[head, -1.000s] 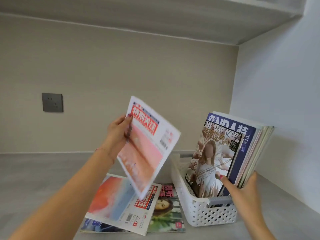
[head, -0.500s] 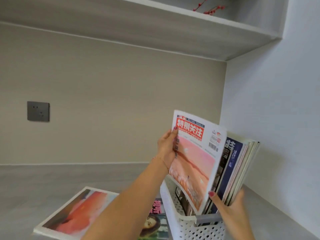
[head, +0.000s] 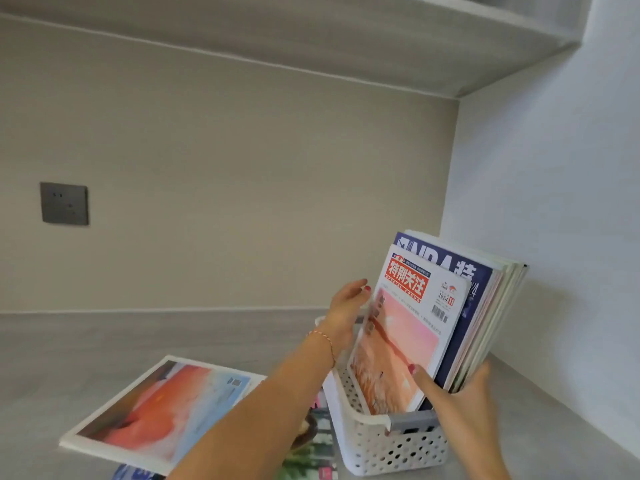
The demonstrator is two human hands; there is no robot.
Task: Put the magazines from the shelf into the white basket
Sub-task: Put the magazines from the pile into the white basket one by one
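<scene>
A white perforated basket [head: 391, 452] stands on the grey shelf near the right wall. Several magazines stand upright in it, a dark blue one [head: 478, 282] showing behind the front one. The front one is a pink magazine with a red title block [head: 405, 337], its lower end inside the basket. My left hand [head: 346, 310] pinches its left edge. My right hand [head: 464, 403] grips the standing stack, thumb on the pink cover and fingers behind. Left of the basket a pink-and-blue magazine [head: 166, 407] lies flat on a green-covered magazine [head: 311, 448] and a blue magazine [head: 135, 474].
A dark wall socket [head: 64, 203] sits on the back wall at the left. The white side wall [head: 554, 202] rises close to the right of the basket. The underside of an upper shelf [head: 311, 36] spans the top. Grey shelf surface [head: 104, 341] stretches left.
My left hand carried the pink magazine rightward and down, and it now stands in the basket in front of the stack. My right hand's thumb moved onto its cover.
</scene>
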